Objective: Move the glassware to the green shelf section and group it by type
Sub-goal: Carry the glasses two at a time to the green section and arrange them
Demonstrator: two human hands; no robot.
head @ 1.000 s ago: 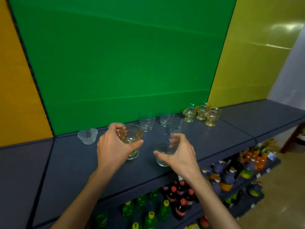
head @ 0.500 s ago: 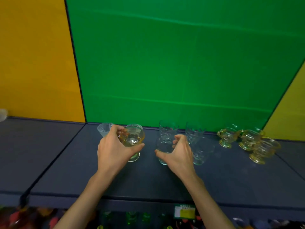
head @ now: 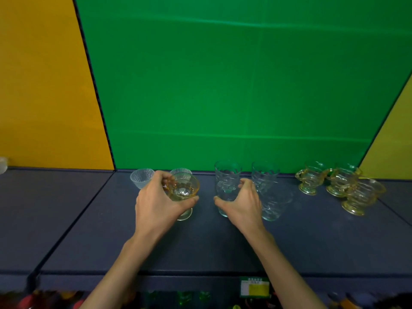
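- My left hand [head: 156, 204] has its fingers [head: 163, 178] curled round the bowl of an amber footed glass [head: 184, 190], thumb along the near side; the glass stands upright, its foot at or just above the shelf [head: 200, 248].
- My right hand [head: 242, 204] holds a clear tumbler [head: 226, 188], fingers wrapped behind it and thumb in front; its long axis is vertical and its base looks set on the shelf or very near it.
- Outward from the right hand, three more clear tumblers stand: one touching or just beside my knuckles on the right [head: 275, 202] and two at the back [head: 265, 175]. So the tumbler in my grasp already sits among its own kind.
- Outward from the left hand, two small ribbed bowls [head: 142, 180] stand just behind my fingers, against the green panel [head: 234, 85].
- The relation that matters: the other amber footed glasses [head: 341, 181] cluster far to the right, past the tumblers and well apart from my left hand. The amber glass lies on the wrong side of the tumblers.
- I judge the right hand nearer that cluster, but it is occupied; the left would have to cross over or in front of the tumblers.
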